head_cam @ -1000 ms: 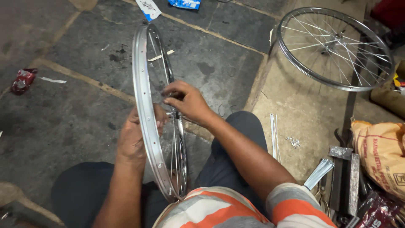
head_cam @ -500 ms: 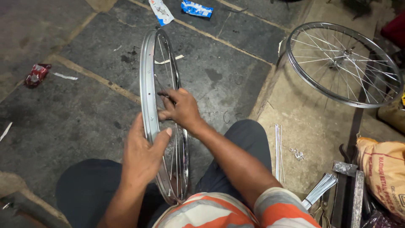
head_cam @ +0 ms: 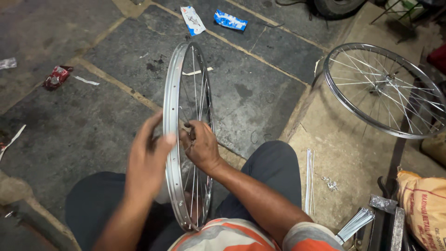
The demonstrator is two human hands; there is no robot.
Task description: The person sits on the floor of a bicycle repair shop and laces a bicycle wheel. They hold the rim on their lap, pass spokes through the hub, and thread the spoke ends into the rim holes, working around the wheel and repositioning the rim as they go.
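Note:
A silver bicycle wheel rim (head_cam: 170,97) with thin spokes stands upright on edge between my knees. My left hand (head_cam: 147,155) rests against the rim's outer left side, fingers spread and blurred. My right hand (head_cam: 200,145) is inside the wheel, fingers pinched around a spoke (head_cam: 199,104) near the middle of the wheel. The hub is hidden behind my right hand.
A second spoked wheel (head_cam: 385,90) lies flat on the concrete step at right. Loose spokes (head_cam: 308,179) and a bundle of spokes (head_cam: 355,224) lie by my right leg, beside a sack (head_cam: 425,209). Wrappers (head_cam: 230,20) and litter (head_cam: 56,76) dot the stone floor.
My left hand came up from low behind the rim and now presses on its left side. My right hand has stayed on the spokes. The view has tilted up a little.

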